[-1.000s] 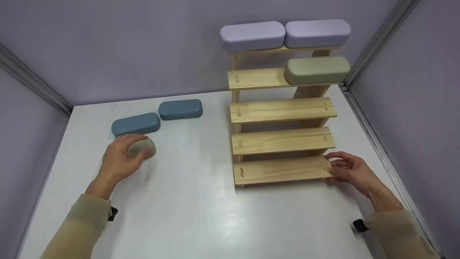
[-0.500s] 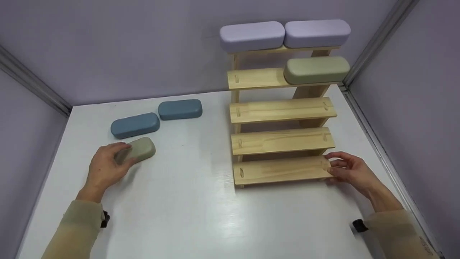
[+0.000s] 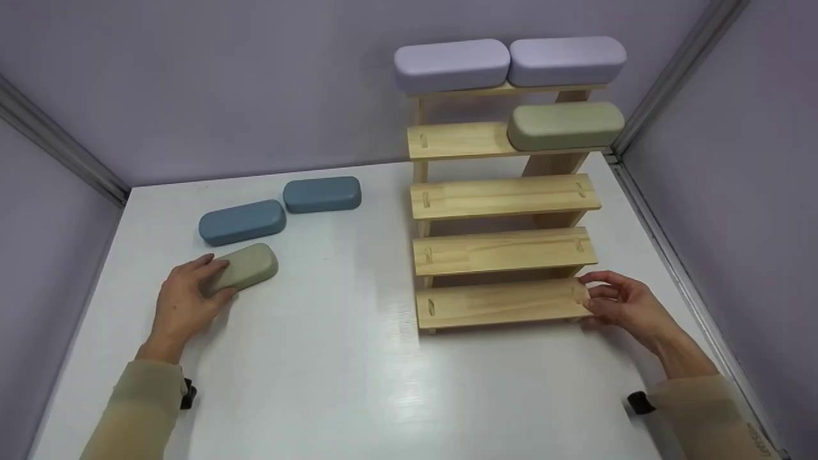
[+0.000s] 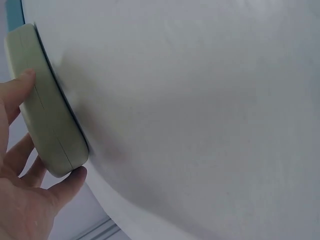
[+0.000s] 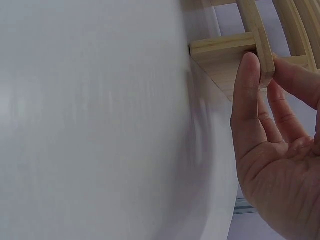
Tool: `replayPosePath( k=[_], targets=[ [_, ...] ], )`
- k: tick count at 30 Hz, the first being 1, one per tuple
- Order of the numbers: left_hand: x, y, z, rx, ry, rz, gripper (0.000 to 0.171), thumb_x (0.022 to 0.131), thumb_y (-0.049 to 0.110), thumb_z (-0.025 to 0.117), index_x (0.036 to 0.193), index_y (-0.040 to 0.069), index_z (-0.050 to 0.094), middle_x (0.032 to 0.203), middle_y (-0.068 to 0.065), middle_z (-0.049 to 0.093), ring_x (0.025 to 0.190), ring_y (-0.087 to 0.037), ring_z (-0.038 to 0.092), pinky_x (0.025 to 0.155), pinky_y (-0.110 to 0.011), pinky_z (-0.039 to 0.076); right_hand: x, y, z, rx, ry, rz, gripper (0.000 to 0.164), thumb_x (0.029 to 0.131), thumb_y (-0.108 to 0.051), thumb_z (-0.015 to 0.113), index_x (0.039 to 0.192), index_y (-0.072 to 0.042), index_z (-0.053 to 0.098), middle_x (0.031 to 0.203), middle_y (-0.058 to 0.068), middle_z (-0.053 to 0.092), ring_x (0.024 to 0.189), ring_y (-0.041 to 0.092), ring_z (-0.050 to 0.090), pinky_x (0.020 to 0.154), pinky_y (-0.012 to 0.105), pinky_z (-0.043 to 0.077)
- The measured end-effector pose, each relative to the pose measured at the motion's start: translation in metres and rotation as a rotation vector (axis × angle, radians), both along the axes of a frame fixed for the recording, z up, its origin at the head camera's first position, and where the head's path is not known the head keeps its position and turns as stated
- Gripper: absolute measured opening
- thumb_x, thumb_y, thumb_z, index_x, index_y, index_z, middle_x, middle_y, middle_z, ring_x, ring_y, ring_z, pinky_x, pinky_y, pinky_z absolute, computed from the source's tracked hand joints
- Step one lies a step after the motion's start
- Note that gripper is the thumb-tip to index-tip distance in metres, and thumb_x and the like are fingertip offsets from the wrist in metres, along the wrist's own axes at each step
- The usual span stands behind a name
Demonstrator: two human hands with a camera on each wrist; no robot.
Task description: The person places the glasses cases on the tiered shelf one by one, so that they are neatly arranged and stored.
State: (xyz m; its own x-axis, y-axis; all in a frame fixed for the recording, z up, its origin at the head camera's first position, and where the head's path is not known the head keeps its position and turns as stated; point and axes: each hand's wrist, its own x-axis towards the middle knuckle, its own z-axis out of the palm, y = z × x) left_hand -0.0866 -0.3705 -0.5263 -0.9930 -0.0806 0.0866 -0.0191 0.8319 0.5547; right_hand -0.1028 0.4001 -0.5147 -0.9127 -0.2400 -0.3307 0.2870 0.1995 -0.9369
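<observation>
A sage-green glasses case point(image 3: 250, 265) lies slightly slanted on the white table at the left; a thin seam runs along its side in the left wrist view. My left hand point(image 3: 185, 300) grips its left end, thumb on the near side and fingers over the top and far side. At the right stands a stepped wooden display rack point(image 3: 492, 303). My right hand point(image 3: 629, 310) pinches the right end of its lowest step, with the thumb point(image 5: 248, 75) against the wood's near edge. A second green glasses case point(image 3: 567, 126) sits on the rack's second-highest step, at the right.
Two blue glasses cases point(image 3: 243, 222) lie behind the held one. Two lilac glasses cases point(image 3: 452, 66) stand side by side on the rack's top step. Lilac walls point(image 3: 243, 83) enclose the table point(image 3: 358, 383) at the back and sides.
My left hand has drawn back to the left along the green case, showing more of its top. The case stays in place. My right hand keeps its hold on the rack.
</observation>
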Motion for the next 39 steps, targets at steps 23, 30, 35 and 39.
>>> replayPosePath(
  k=[23, 30, 35, 39],
  targets=[
    [0.002, 0.006, 0.003, -0.040, -0.039, 0.011, 0.065, 0.095, 0.013, 0.088, 0.155, 0.003, 0.065, 0.160, -0.030, 0.062, 0.148, -0.055, 0.052, 0.123, -0.075, 0.041, -0.001, 0.000, 0.002, 0.018, -0.010, -0.008, 0.042, 0.103, 0.000, 0.076, 0.142, -0.013, 0.069, 0.104, -0.008, 0.079, 0.092, 0.007, 0.077, 0.080, 0.033, 0.070],
    [0.001, 0.017, 0.010, -0.028, -0.046, -0.021, 0.065, 0.094, 0.016, 0.089, 0.154, 0.004, 0.067, 0.160, -0.028, 0.063, 0.146, -0.052, 0.054, 0.122, -0.074, 0.043, -0.001, 0.001, 0.002, 0.029, 0.011, 0.004, 0.041, 0.103, 0.001, 0.075, 0.141, -0.012, 0.069, 0.106, -0.009, 0.081, 0.092, 0.007, 0.077, 0.082, 0.033, 0.071],
    [-0.001, 0.027, 0.018, -0.022, -0.038, -0.040, 0.065, 0.094, 0.016, 0.091, 0.154, 0.006, 0.068, 0.160, -0.026, 0.064, 0.145, -0.050, 0.055, 0.122, -0.073, 0.043, 0.000, 0.001, 0.001, -0.034, 0.030, -0.001, 0.036, 0.103, 0.005, 0.073, 0.137, -0.006, 0.072, 0.105, -0.007, 0.081, 0.092, 0.007, 0.077, 0.084, 0.036, 0.072],
    [-0.003, 0.035, 0.024, -0.018, -0.036, -0.051, 0.066, 0.093, 0.017, 0.092, 0.153, 0.007, 0.069, 0.161, -0.025, 0.064, 0.145, -0.049, 0.056, 0.122, -0.073, 0.044, 0.000, 0.000, 0.000, -0.046, 0.037, -0.013, 0.034, 0.103, 0.006, 0.073, 0.135, -0.005, 0.073, 0.104, -0.006, 0.081, 0.093, 0.007, 0.078, 0.084, 0.035, 0.071]
  ],
)
